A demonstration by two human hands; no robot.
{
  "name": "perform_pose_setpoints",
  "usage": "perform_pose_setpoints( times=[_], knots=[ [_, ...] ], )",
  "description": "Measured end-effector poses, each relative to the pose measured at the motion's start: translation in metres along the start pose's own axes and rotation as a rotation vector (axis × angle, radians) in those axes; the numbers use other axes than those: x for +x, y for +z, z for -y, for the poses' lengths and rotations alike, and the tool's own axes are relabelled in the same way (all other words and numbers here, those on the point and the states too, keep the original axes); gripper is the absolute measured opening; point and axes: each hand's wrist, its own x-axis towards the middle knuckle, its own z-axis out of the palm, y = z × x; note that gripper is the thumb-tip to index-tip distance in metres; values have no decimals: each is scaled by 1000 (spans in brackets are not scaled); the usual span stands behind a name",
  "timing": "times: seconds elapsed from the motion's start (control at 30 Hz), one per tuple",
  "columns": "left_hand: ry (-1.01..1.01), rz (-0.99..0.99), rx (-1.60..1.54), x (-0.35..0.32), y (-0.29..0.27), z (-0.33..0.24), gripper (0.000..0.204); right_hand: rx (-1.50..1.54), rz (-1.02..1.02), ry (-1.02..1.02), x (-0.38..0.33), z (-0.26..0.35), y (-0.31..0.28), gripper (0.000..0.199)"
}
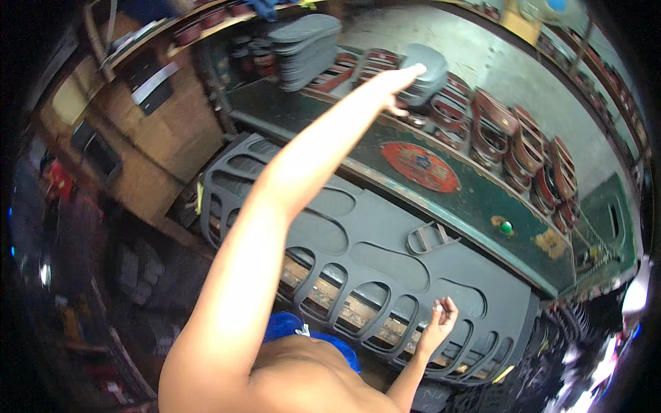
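Note:
My left arm stretches across to the far ledge. My left hand [405, 84] is at a stack of grey sole-shaped pieces [430, 63], its fingers out along the top and its thumb apart below. Blur hides how firmly it touches. My right hand [444, 322] hangs over the near edge of a grey sheet [454, 261], half curled, with a gap between thumb and fingers and nothing plainly held. Sole-shaped outlines and cut-out holes cover this sheet. On its far part sits a small sole-shaped metal cutting die [432, 238] with crossbars.
Behind the sheet runs a dark green machine beam [365, 148] with a red oval plate [420, 166] and a green button [506, 227]. Several reddish-brown cutting dies [527, 148] line the ledge. A taller stack of grey soles [306, 51] stands at its left, beside a wooden panel [162, 131].

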Motion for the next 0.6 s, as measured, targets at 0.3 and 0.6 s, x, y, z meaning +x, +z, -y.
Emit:
perform_pose_setpoints(
  times=[0.3,0.6],
  knots=[
    [224,281,-274,-114,-42,85,42,88,97,70,-36,-3,5,34],
    [81,205,-45,-440,-83,336,75,719,874,575,-115,6,123,137]
  ],
)
